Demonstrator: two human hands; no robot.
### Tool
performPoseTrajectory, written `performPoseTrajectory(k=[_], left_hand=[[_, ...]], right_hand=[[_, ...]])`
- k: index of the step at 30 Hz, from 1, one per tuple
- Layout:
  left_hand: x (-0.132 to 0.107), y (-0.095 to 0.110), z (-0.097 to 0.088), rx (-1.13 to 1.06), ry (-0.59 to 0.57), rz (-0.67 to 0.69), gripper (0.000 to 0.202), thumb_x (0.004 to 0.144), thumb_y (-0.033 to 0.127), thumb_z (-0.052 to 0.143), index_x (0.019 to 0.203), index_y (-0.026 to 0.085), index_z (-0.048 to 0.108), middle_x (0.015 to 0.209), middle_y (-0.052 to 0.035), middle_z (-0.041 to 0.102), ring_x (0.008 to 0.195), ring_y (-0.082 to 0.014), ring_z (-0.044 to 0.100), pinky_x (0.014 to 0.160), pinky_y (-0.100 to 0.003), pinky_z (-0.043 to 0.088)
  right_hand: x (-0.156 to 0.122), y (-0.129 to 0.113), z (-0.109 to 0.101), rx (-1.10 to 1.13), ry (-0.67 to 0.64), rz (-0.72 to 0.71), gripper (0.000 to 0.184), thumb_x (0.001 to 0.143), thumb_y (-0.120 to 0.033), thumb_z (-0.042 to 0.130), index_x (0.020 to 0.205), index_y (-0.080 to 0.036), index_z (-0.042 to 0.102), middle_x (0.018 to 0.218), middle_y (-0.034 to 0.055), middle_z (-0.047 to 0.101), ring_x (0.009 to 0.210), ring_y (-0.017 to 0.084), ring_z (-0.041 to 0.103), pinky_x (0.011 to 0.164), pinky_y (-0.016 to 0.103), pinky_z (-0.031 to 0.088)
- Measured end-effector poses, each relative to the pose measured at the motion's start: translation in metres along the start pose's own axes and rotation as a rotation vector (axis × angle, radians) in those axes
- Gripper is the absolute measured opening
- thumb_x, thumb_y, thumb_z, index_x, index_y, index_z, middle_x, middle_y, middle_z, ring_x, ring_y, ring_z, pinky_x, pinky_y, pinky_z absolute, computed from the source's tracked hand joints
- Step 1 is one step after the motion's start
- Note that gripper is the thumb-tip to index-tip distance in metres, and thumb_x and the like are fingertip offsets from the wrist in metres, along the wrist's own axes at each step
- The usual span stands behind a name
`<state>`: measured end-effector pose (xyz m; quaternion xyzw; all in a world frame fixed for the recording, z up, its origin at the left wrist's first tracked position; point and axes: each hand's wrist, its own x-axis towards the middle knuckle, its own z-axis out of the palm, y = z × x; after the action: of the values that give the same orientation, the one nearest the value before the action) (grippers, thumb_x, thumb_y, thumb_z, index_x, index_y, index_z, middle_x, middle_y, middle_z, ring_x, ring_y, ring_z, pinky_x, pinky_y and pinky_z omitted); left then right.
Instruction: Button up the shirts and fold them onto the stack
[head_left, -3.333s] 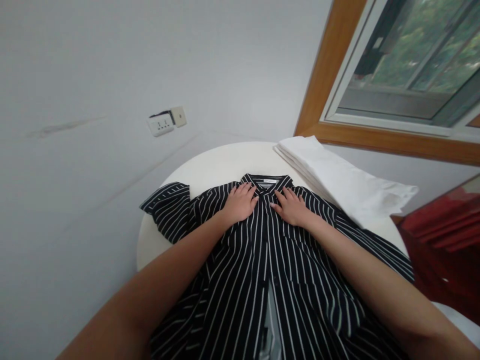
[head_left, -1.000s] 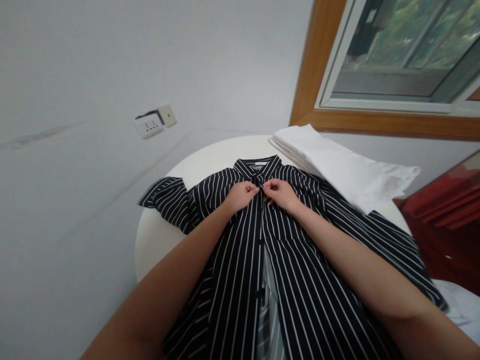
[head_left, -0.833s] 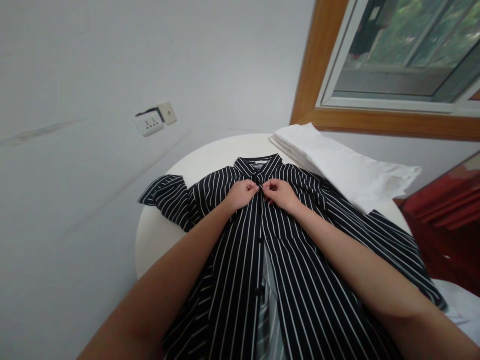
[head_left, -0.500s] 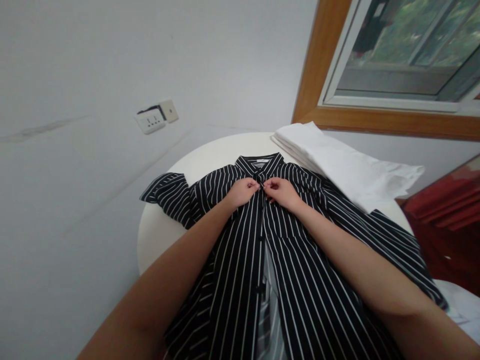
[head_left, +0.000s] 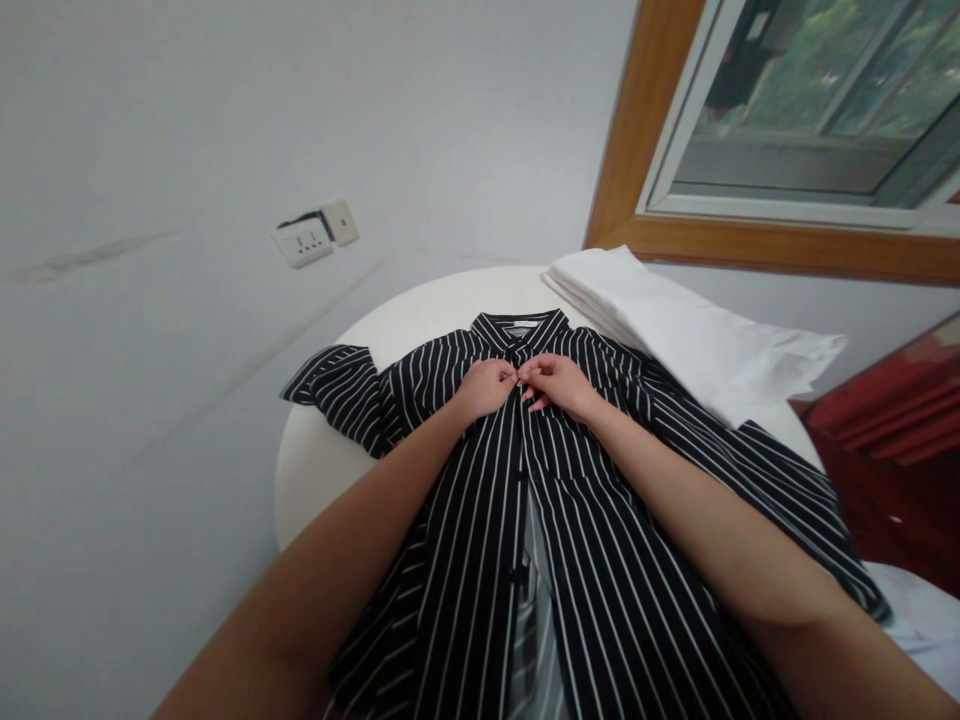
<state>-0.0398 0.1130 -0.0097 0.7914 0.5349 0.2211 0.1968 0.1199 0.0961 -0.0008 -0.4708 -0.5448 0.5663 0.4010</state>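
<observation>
A black shirt with white stripes (head_left: 472, 520) lies front up, its collar (head_left: 520, 330) pointing away from me. Just below the collar, my left hand (head_left: 487, 388) pinches the front edge of the shirt. My right hand (head_left: 556, 382) pinches at the same spot from the other side, its fingertips touching those of the left. Whatever button or buttonhole lies between the fingertips is hidden. Farther down, the front hangs apart, and a dark button (head_left: 519, 575) shows on the left front edge.
The shirt rests on a round white table (head_left: 442, 285) against the wall. Folded white cloth (head_left: 667, 310) lies at the back right, partly beside the sleeve. A wall socket (head_left: 304, 240) is at the left, and a wood-framed window (head_left: 780, 240) at the right.
My right hand has shifted slightly left, so the fingertips of both hands now meet at the shirt front. The shirt's front edges there have moved a little with them.
</observation>
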Motion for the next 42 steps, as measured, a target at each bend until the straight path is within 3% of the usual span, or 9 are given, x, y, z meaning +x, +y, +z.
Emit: performPoseTrajectory(k=[5,9,20,26,29,32,38,42], left_hand=[[-0.001,0.0,0.001,0.058,0.048,0.021,0.019,0.085,0.018,0.052,0.085,0.017,0.071,0.089,-0.0057,0.072,0.086,-0.0184,0.064,0.089,-0.033,0.048],[-0.001,0.0,0.002,0.086,0.049,0.034,0.02,0.085,0.017,0.051,0.082,0.017,0.07,0.085,-0.0053,0.071,0.084,-0.0185,0.063,0.088,-0.033,0.047],[-0.002,0.002,0.0,0.107,0.036,0.039,0.019,0.083,0.015,0.05,0.083,0.016,0.069,0.085,-0.005,0.069,0.08,-0.0177,0.06,0.086,-0.032,0.046],[0.002,0.0,0.0,0.087,0.032,0.022,0.03,0.085,0.014,0.042,0.074,0.018,0.07,0.085,-0.0047,0.071,0.085,-0.0183,0.062,0.087,-0.031,0.046],[0.002,-0.001,0.002,0.057,0.053,0.003,0.033,0.09,0.023,0.042,0.074,0.017,0.071,0.082,-0.0058,0.071,0.082,-0.0186,0.062,0.082,-0.03,0.046],[0.001,-0.001,0.003,0.024,0.1,-0.024,0.031,0.09,0.03,0.047,0.075,0.017,0.071,0.075,-0.0044,0.07,0.073,-0.0171,0.06,0.073,-0.028,0.046],[0.001,0.0,0.005,0.028,0.135,-0.081,0.026,0.088,0.025,0.05,0.073,0.017,0.069,0.071,-0.0036,0.068,0.07,-0.0169,0.059,0.069,-0.027,0.044],[0.002,-0.001,0.004,0.033,0.123,-0.084,0.027,0.09,0.023,0.047,0.073,0.016,0.068,0.074,-0.0052,0.068,0.072,-0.0176,0.06,0.07,-0.028,0.044]], right_hand=[[0.0,0.001,-0.004,-0.046,0.102,0.006,0.008,0.085,-0.011,0.059,0.081,-0.016,0.055,0.061,-0.0053,0.056,0.044,0.007,0.059,0.039,0.017,0.054],[0.002,0.004,-0.004,-0.169,0.101,-0.014,0.01,0.084,-0.013,0.063,0.075,-0.015,0.059,0.054,-0.0046,0.055,0.041,0.007,0.057,0.034,0.015,0.05],[0.008,-0.003,-0.005,-0.167,0.084,0.078,0.015,0.08,-0.003,0.062,0.068,-0.013,0.064,0.046,-0.0049,0.055,0.037,0.005,0.05,0.032,0.012,0.042],[0.01,0.007,-0.002,-0.378,0.101,-0.074,0.009,0.079,-0.012,0.064,0.071,-0.015,0.062,0.059,-0.0034,0.058,0.044,0.006,0.055,0.037,0.014,0.038],[0.009,0.011,0.0,-0.65,0.188,-0.249,0.008,0.08,-0.014,0.063,0.072,-0.016,0.064,0.073,-0.0004,0.062,0.057,0.009,0.059,0.055,0.021,0.046],[0.005,0.013,0.004,-0.867,0.283,-0.359,0.007,0.081,-0.017,0.062,0.076,-0.019,0.066,0.085,0.0023,0.063,0.075,0.014,0.06,0.071,0.026,0.046],[0.002,0.015,0.009,-0.946,0.298,-0.365,0.006,0.084,-0.021,0.059,0.085,-0.021,0.065,0.09,0.0023,0.061,0.081,0.016,0.057,0.07,0.026,0.042],[0.004,0.014,0.001,-0.928,0.192,-0.459,0.005,0.083,-0.021,0.061,0.088,-0.02,0.061,0.087,0.0013,0.06,0.077,0.015,0.054,0.069,0.024,0.04]])
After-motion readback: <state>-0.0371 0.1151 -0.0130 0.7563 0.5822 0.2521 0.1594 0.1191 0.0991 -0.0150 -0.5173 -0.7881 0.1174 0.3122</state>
